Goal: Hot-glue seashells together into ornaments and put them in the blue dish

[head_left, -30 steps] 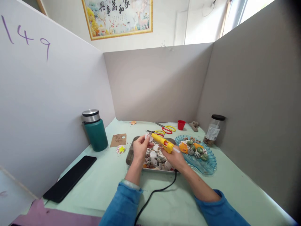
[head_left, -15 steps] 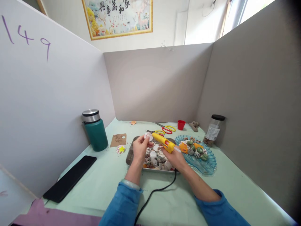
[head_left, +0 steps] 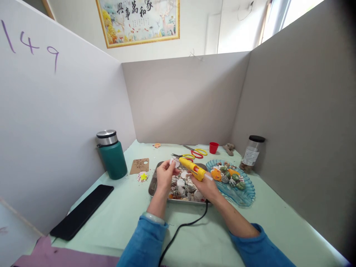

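Note:
Between the thumb and fingers of my left hand (head_left: pixel 164 176) is a thin white shell piece (head_left: pixel 174 162), held up over the tray. My right hand (head_left: pixel 205 185) is closed around a yellow glue gun (head_left: pixel 194 169), its nozzle pointing left at the white piece; whether the tip touches it I cannot tell. A clear glue stick (head_left: pixel 208 177) sticks out of the gun's back. Below both hands lies a metal tray (head_left: pixel 152 185) full of shells (head_left: pixel 181 183), partly covered by the hands. The gun's black cord (head_left: pixel 185 224) runs down toward me.
A blue glass dish (head_left: pixel 246 194) with painted shells sits right of the tray. Scissors (head_left: pixel 183 156), a red cup (head_left: pixel 214 147) and driftwood (head_left: pixel 229 149) lie behind. A jar (head_left: pixel 251 155) stands right; a green bottle (head_left: pixel 112 155), cardboard tag (head_left: pixel 139 166) and phone (head_left: pixel 83 211) are left. Panels enclose three sides.
Almost nothing differs. The whole view has shifted very slightly; both hands keep their hold on the white shell piece and the glue gun.

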Tool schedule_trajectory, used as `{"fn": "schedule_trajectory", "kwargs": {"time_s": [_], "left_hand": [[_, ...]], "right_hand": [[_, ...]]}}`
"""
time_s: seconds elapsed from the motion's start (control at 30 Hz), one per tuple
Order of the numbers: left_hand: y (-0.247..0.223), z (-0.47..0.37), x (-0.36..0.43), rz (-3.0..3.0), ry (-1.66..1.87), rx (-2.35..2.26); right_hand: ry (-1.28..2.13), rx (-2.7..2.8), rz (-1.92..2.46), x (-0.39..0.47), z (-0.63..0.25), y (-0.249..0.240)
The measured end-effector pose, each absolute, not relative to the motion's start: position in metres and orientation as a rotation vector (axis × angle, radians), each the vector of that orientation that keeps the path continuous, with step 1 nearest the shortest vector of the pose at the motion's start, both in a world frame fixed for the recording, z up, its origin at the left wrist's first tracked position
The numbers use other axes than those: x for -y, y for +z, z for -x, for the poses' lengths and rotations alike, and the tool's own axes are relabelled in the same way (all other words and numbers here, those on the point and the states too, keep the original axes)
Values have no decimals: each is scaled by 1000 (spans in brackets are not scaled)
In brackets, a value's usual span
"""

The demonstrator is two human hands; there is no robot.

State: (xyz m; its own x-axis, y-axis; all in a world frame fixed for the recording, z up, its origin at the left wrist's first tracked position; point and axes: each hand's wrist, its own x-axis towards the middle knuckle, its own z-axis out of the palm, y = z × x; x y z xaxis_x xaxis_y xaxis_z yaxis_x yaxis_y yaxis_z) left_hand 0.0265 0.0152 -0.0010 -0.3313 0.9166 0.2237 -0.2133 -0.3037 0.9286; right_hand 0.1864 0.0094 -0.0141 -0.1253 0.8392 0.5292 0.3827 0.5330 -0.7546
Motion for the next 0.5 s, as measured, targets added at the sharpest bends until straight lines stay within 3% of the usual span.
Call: {"fn": "schedule_trajectory", "kwargs": {"time_s": [0.5], "left_hand": [[1,-26,-13,-1058,1781,-1111]], "right_hand": [[635,1726,1003,-9,-187,-19]]}}
